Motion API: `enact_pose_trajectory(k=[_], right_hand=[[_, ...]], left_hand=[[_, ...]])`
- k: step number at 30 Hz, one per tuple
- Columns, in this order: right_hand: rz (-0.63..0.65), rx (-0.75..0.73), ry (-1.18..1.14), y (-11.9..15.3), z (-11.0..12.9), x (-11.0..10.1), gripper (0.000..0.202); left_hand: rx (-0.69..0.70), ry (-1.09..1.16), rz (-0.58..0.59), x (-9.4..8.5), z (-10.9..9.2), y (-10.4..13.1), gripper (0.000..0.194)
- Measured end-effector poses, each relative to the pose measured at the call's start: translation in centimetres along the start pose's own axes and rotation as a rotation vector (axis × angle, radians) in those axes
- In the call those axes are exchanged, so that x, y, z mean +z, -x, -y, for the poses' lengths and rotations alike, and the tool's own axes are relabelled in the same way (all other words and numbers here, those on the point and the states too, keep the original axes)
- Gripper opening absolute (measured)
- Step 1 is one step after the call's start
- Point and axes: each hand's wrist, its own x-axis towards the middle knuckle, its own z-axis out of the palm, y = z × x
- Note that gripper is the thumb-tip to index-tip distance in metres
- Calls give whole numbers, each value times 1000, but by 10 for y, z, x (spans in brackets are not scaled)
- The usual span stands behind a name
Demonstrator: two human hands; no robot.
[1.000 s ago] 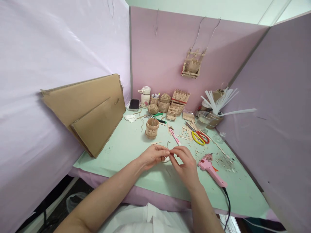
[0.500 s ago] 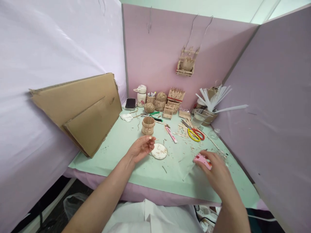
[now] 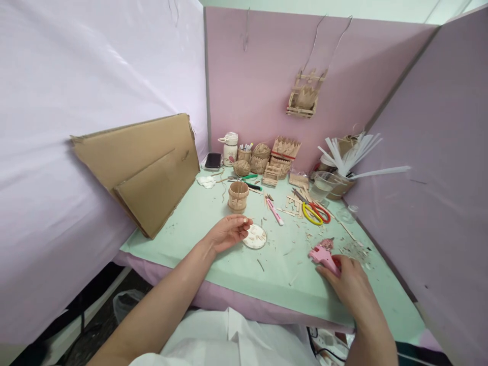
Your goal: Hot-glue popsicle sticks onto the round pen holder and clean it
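My left hand (image 3: 231, 233) is over the green table, its thumb and fingertips pinched on a small piece too tiny to identify. Just behind it stands a round wooden cup (image 3: 238, 197) made of sticks. A white round dish (image 3: 254, 237) with small wood bits lies beside my left fingertips. At the right, my right hand (image 3: 345, 274) has its fingers around the handle of a pink glue gun (image 3: 324, 255), whose nozzle points away toward the back.
Yellow and red scissors (image 3: 313, 212), a pink pen (image 3: 274, 211) and scattered sticks lie mid-table. Cardboard (image 3: 156, 183) leans at the left. Twine balls, a bottle (image 3: 230, 149) and wooden crafts line the back. A clear cup (image 3: 322, 186) stands at the right.
The glue gun has turned so its nozzle points toward the back, and my right hand is now behind it at the handle. The view has shifted slightly.
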Motion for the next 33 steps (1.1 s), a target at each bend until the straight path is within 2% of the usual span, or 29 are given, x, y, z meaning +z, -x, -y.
enact_pose_trajectory(k=[3, 7, 13, 16, 21, 25, 28, 33], right_hand=[[5, 10, -55, -2, 6, 1, 44], [-21, 55, -202, -1, 18, -8, 46], [-1, 204, -865, 18, 50, -15, 53], [60, 183, -1065, 33, 72, -10, 53], [144, -3, -1087, 56, 104, -10, 47], [169, -132, -1021, 65, 117, -19, 46], [161, -168, -977, 66, 119, -21, 47], [119, -147, -909, 65, 119, -18, 50]], left_hand=[[7, 0, 4, 0, 0, 0, 16], [9, 13, 6, -1, 1, 0, 16], [9, 15, 25, -3, 1, 0, 15], [10, -8, 36, -2, 0, 1, 15], [23, -33, 73, 1, 0, 3, 19], [34, -22, 81, 1, 1, 3, 21], [33, -24, 83, -1, 2, 2, 20], [33, -70, 92, -2, 3, 2, 21]])
